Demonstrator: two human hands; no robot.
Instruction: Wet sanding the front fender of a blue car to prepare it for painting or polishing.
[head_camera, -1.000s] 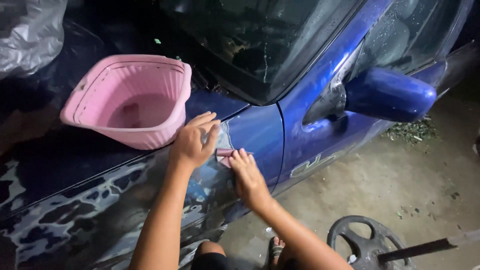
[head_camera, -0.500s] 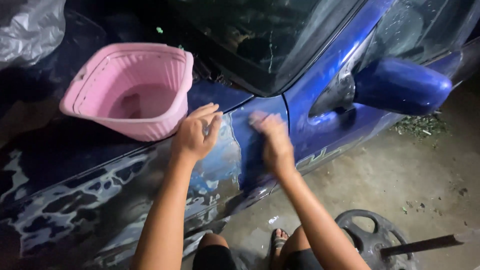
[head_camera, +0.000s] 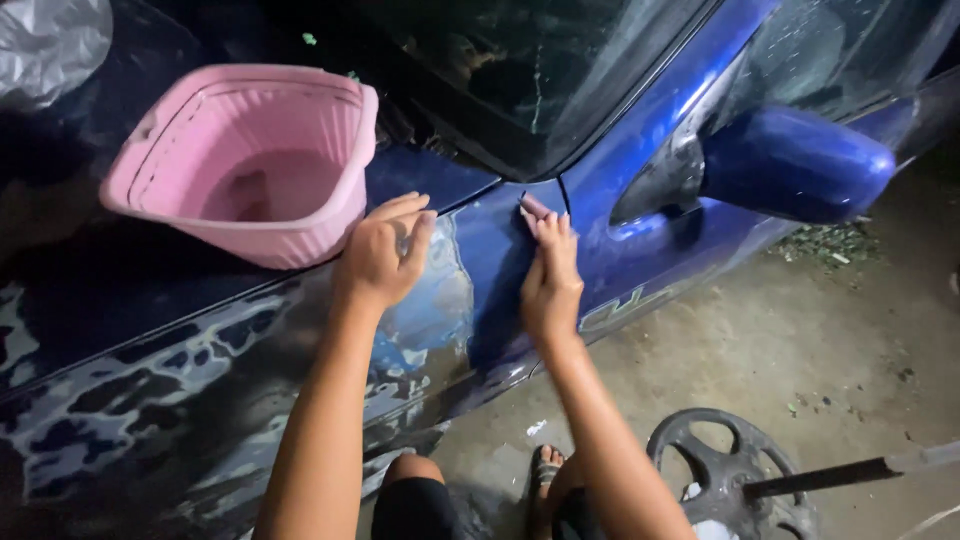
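Both forearms bare to the elbow, no sleeves, no watch, rings or bands seen. Left hand (head_camera: 383, 255) and right hand (head_camera: 548, 280): ungloved. Dark shorts (head_camera: 415, 510) at the lower frame edge. One foot in an open sandal (head_camera: 545, 468), dark strap.

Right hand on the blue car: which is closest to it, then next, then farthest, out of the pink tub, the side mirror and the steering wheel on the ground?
From the right hand:
1. Side mirror, up to its right.
2. Pink tub, on the car to its left.
3. Steering wheel, down on the ground.

Mirror and tub are nearly equal, so that order is unsure.
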